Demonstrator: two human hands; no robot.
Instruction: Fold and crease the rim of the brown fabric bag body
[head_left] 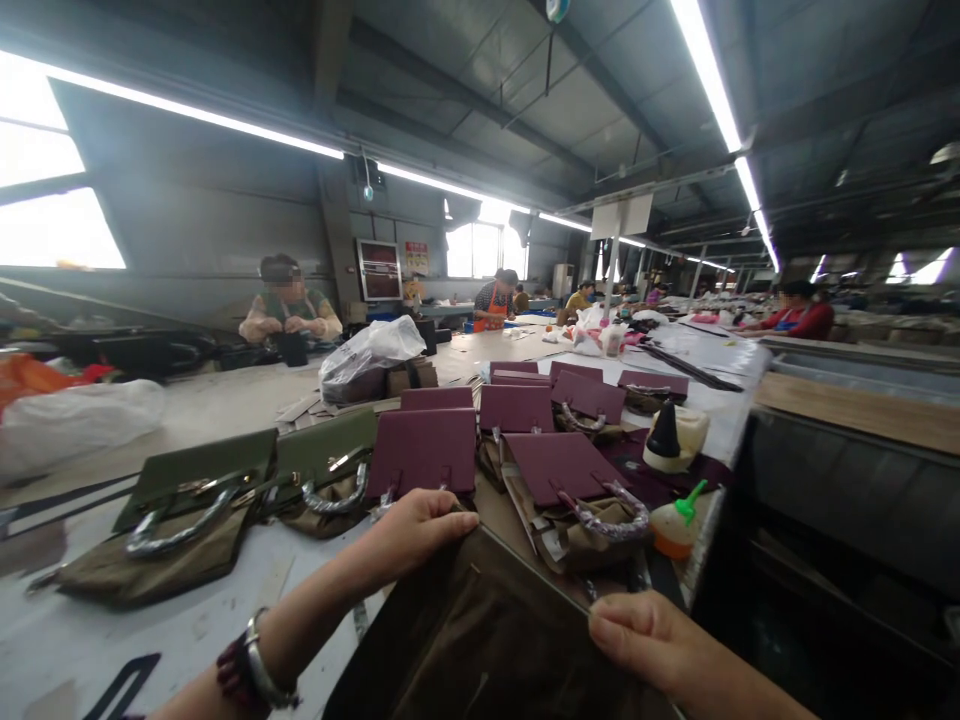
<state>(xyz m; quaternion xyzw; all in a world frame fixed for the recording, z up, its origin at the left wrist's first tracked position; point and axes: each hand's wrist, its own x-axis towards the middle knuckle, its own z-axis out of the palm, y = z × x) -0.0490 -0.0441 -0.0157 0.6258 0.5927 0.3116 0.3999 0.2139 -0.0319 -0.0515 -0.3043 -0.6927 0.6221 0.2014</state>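
The left hand (416, 530) pinches the far corner of a dark brown bag piece (487, 640), fingers curled over its top edge. The right hand (645, 640) grips the same edge lower down, fingers pressed together. The bag piece sits at the near edge of the bench (225, 400). Just past it lie purple bag flaps (427, 450) and green bag flaps (199, 465) with wrapped handles. A small glue bottle (675, 525) with a green tip stands near the bench's right edge
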